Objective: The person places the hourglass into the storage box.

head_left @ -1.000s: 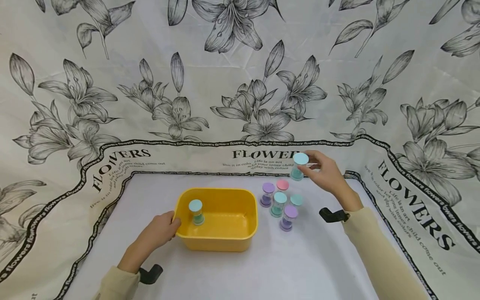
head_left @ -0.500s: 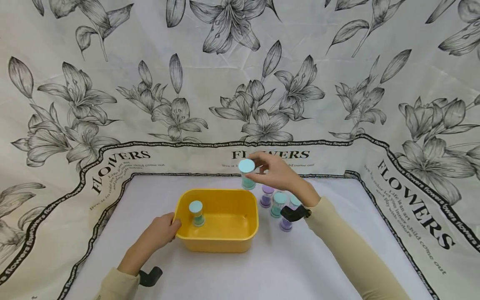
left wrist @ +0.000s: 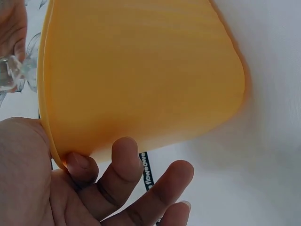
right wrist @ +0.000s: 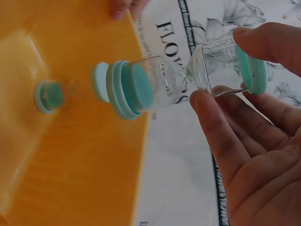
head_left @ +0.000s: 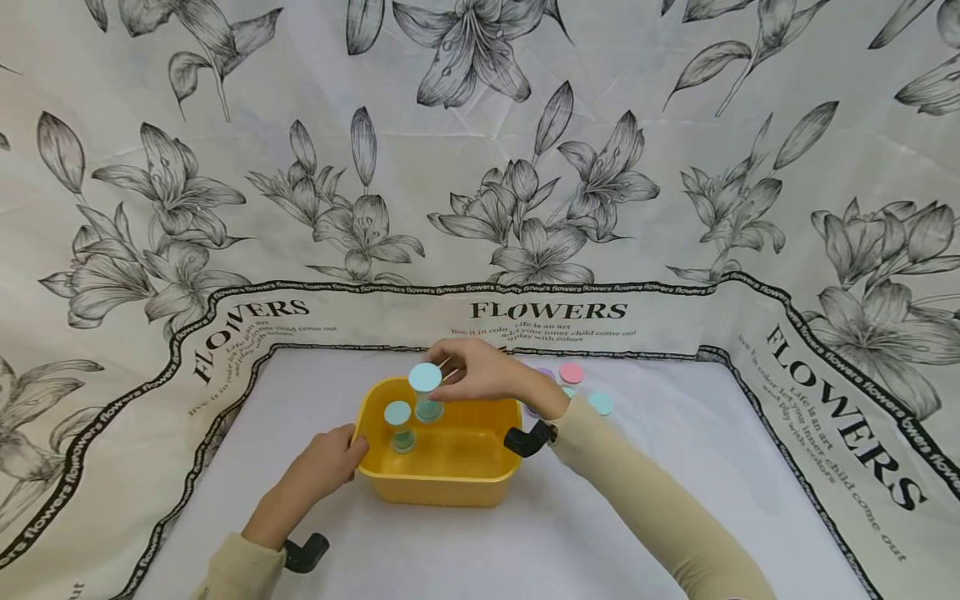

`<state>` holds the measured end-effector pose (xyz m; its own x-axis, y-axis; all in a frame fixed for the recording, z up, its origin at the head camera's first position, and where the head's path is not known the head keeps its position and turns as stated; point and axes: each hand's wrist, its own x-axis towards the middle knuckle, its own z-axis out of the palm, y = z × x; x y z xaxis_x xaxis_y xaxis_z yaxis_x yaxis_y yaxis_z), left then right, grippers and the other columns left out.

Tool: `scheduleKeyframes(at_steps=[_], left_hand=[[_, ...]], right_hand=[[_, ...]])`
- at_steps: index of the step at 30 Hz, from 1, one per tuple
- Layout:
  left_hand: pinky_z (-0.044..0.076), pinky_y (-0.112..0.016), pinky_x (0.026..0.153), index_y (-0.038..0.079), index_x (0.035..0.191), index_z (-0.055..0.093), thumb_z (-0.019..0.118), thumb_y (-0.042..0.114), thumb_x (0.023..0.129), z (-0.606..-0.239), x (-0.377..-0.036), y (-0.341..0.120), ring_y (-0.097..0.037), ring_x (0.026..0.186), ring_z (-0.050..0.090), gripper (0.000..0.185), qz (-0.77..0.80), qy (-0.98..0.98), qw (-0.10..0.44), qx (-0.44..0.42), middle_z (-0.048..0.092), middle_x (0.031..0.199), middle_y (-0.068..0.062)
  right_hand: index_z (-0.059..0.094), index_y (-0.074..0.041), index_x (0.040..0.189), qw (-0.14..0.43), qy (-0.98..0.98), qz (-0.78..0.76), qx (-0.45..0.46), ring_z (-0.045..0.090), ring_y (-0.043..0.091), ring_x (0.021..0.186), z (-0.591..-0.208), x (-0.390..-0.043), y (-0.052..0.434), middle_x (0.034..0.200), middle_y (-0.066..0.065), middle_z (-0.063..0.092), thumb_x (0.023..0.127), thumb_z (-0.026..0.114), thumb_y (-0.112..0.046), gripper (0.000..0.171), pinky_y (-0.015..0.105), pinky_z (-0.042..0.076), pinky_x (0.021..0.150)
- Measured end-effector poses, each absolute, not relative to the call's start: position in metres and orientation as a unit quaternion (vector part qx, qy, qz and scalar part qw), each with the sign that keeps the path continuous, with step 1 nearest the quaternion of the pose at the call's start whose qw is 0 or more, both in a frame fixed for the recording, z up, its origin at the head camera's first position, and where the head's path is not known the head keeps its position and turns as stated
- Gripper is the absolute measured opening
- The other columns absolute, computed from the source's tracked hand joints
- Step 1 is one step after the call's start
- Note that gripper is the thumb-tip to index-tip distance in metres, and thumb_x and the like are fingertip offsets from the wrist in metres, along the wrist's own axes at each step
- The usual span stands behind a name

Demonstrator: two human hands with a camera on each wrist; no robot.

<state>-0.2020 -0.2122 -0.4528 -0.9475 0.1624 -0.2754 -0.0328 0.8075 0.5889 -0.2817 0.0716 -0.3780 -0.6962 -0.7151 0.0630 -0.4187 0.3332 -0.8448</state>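
Head view, compared with half a second earlier: right hand (head_left: 480, 377) now carrying the teal sand timer (head_left: 426, 392) from behind the back rim to above the yellow plastic bin (head_left: 438, 487), toward its back left corner. Fingers and thumb pinching the timer at its upper cap and glass neck, lower cap hanging clear of the bin floor. Right wrist view confirming the pinch: fingertips (right wrist: 211, 101) on the glass waist, thumb over the top cap, timer (right wrist: 178, 80) pointing down into the bin (right wrist: 70, 179).

Second teal sand timer (head_left: 398, 425) standing upright inside the bin, just beside and in front of the carried one, unmoved.

Left hand (head_left: 326, 462) holding the bin's left rim as before; left wrist view showing the thumb side (left wrist: 23, 160) against the rim and the fingers curling under the outer wall (left wrist: 141, 70).

Right forearm in a beige sleeve (head_left: 645, 508) now crossing the bin's right rim and covering most of the remaining timers. Pink cap (head_left: 572, 372) and teal cap (head_left: 600, 403) showing beyond the sleeve on the white tabletop (head_left: 562, 542). Floral cloth (head_left: 480, 167) hanging behind.
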Motion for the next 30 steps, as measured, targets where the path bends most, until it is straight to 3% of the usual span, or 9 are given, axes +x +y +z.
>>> scheduleKeyframes(at_steps=[9,17,30], left_hand=[[0.043,-0.03,0.058,0.005,0.094,0.059,0.044,0.022,0.101,-0.453,-0.204,-0.213,-0.018,0.063,0.052,0.023,0.334,0.928,0.16,0.034,0.058,0.069,-0.005],[0.044,-0.03,0.058,0.007,0.093,0.059,0.045,0.023,0.102,-0.457,-0.202,-0.212,-0.018,0.063,0.053,0.023,0.336,0.929,0.154,0.03,0.058,0.07,-0.004],[0.04,-0.029,0.055,0.007,0.092,0.059,0.047,0.023,0.101,-0.454,-0.201,-0.213,-0.018,0.059,0.049,0.022,0.334,0.93,0.149,0.028,0.057,0.068,-0.004]], right_hand=[[0.065,-0.007,0.127,0.204,0.794,-0.421,-0.387,0.071,0.015,0.105,-0.406,-0.285,0.046,0.119,0.007,0.073,0.086,0.081,-0.015,0.044,0.031,0.058,0.092],[0.068,-0.009,0.124,0.254,0.802,-0.373,-0.391,0.069,0.006,0.101,-0.422,-0.286,0.03,0.119,0.002,0.073,0.085,0.082,-0.016,0.042,0.026,0.056,0.092],[0.07,-0.008,0.125,0.254,0.815,-0.314,-0.417,0.07,0.005,0.106,-0.441,-0.283,0.011,0.121,0.002,0.074,0.085,0.083,-0.014,0.042,0.015,0.054,0.088]])
